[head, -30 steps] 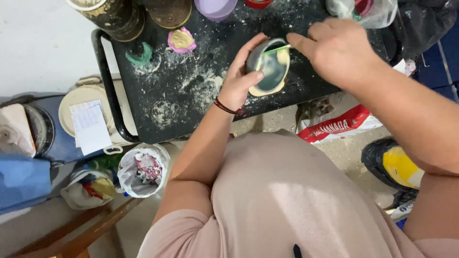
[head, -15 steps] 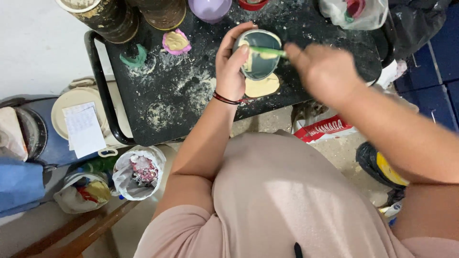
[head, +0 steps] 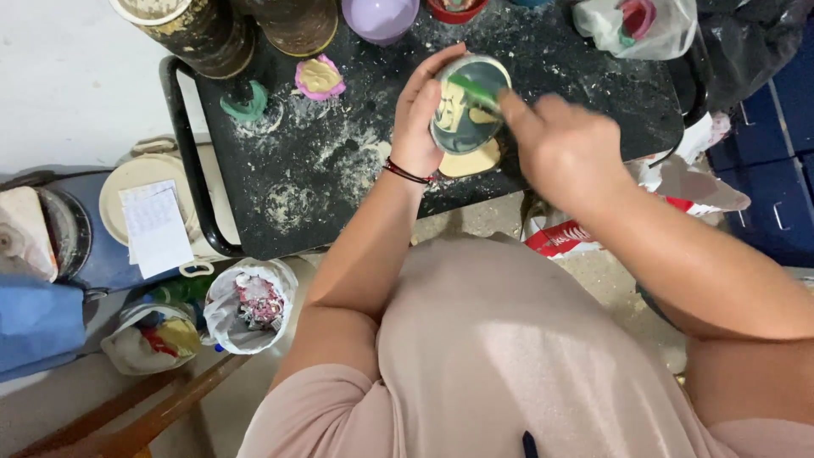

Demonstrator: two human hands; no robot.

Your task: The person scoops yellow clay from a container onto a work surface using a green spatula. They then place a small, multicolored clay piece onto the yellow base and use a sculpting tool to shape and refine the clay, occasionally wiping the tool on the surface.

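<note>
Head view: the right hand (head: 566, 144) is blurred by motion, so its fingers are hard to make out; it is clenched around a thin green tool (head: 471, 90) whose far end reaches into the small round bowl (head: 469, 106). What coats the inside of the bowl, dark green with pale streaks, cannot be told for certain. The left hand (head: 422, 114) grasps the bowl from its left side, fingers curled over the rim, a dark bracelet (head: 408, 174) at the wrist. The bowl is held just above the black tabletop (head: 339, 161), over a flat pale disc (head: 471, 160) half hidden beneath it.

Along the top edge, two tall brown pots (head: 246, 24) and a lilac bowl (head: 380, 15) are cut off. A green moulded piece (head: 246, 105) and a pink flower-shaped piece (head: 320, 78) lie left of the hands, well apart from them. A clear plastic bag (head: 636, 25) lies at the upper right.

The tabletop is strewn with pale crumbs and dust. On the floor to the left are a white bag of scraps (head: 250, 305), a pale lid with a paper sheet (head: 153, 225) and blue cloth (head: 38, 318).
</note>
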